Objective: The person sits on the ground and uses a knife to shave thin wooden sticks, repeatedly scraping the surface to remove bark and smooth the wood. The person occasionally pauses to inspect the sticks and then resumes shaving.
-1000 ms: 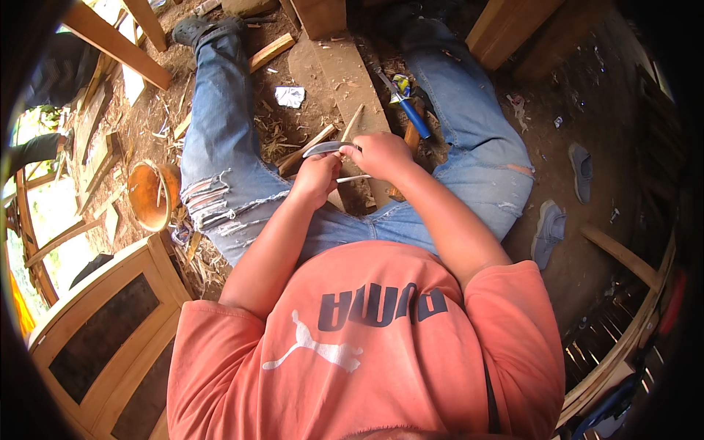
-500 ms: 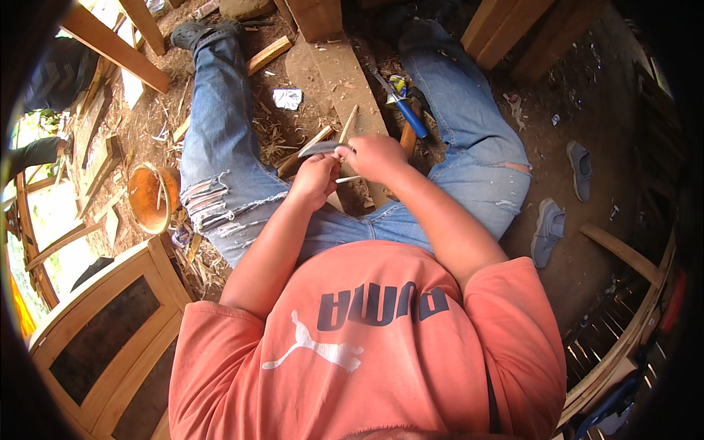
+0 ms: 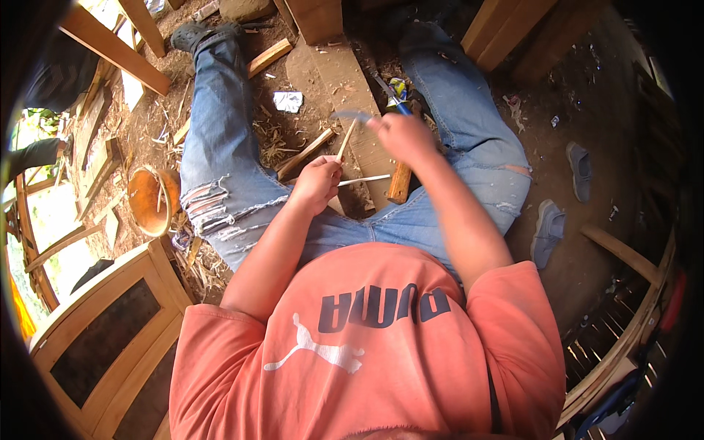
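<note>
From my remote view, the left hand (image 3: 318, 185) pinches a stick (image 3: 347, 140), long axis toward one o'clock; the right hand (image 3: 407, 137), nearer its tip, grips a knife (image 3: 350, 114), blade toward nine

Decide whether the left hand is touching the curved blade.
Apart. The head view shows a gap: the curved blade, in the right hand, is farther up the picture than the left hand, with the pale stick showing between.

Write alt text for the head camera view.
A seated person holds a thin wooden stick in the left hand and a blurred curved blade in the right hand, near the stick's tip. Wood shavings lie between the legs.
</note>
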The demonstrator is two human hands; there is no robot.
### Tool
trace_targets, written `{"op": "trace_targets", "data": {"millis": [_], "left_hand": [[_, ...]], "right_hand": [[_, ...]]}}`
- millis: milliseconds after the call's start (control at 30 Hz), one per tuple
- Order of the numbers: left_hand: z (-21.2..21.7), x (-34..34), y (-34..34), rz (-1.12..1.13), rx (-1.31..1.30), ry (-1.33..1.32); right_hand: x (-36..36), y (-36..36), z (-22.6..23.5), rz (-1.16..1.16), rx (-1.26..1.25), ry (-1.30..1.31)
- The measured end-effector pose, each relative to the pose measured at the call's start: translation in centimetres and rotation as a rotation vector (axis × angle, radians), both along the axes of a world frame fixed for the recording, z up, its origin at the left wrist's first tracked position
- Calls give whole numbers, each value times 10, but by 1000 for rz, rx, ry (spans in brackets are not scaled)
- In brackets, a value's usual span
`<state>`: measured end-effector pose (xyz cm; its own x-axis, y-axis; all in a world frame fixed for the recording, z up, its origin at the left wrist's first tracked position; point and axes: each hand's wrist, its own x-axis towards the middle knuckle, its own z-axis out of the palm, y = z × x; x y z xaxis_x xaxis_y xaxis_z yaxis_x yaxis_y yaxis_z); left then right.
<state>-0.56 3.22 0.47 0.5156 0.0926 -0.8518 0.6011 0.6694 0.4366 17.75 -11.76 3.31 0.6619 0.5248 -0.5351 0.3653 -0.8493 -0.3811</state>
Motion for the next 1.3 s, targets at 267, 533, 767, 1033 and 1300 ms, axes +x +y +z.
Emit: {"op": "trace_targets", "data": {"millis": [267, 533, 767, 1033, 1300], "left_hand": [[5, 3, -1, 10, 10, 64], [1, 2, -1, -1, -7, 7], [-2, 3, -1, 25, -10, -33], [5, 4, 1, 1, -74, -25], [6, 6, -8, -123, 175, -51]], "right_hand": [[-49, 10, -14, 276, 69, -14], [-41, 6, -16, 237, 56, -21], [-21, 11, -25, 84, -24, -70], [-22, -4, -29, -67, 195, -77], [-16, -10, -47, -20, 225, 123]]}}
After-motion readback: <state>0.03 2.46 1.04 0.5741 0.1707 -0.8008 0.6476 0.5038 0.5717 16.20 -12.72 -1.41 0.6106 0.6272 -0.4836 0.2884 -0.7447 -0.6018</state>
